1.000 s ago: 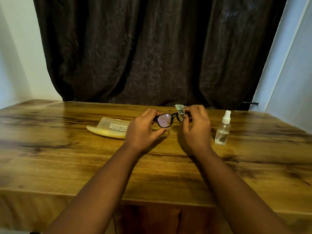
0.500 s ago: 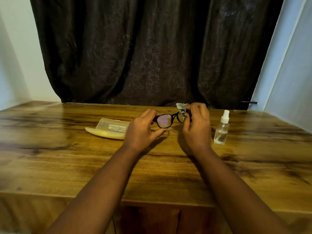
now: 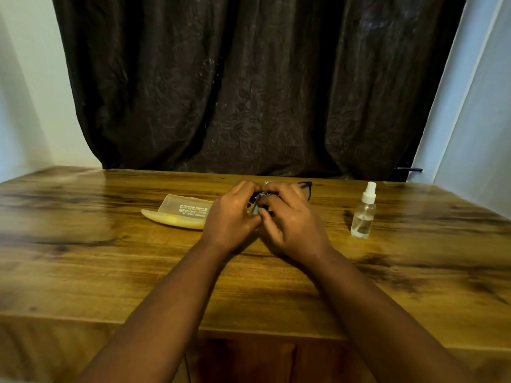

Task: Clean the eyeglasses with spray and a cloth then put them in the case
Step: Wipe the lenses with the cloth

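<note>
Black-framed eyeglasses [image 3: 305, 189] are held above the middle of the wooden table [image 3: 110, 266]; only one corner of the frame shows past my fingers. My left hand [image 3: 231, 219] grips the frame from the left. My right hand [image 3: 293, 225] is closed on a small pale cloth [image 3: 255, 208] pressed against the glasses, the cloth mostly hidden between my hands. A yellowish translucent case [image 3: 179, 214] lies open to the left of my hands. A clear spray bottle [image 3: 363, 214] with a white cap stands upright to the right.
A dark curtain [image 3: 249, 92] hangs behind the table's far edge. Pale walls stand on both sides. A dark handle [image 3: 409, 169] sticks out at the back right.
My hands have come together. The right hand with the cloth moved left onto the other lens, and the glasses shifted right, so the frame's corner now sticks out beyond my right hand.
</note>
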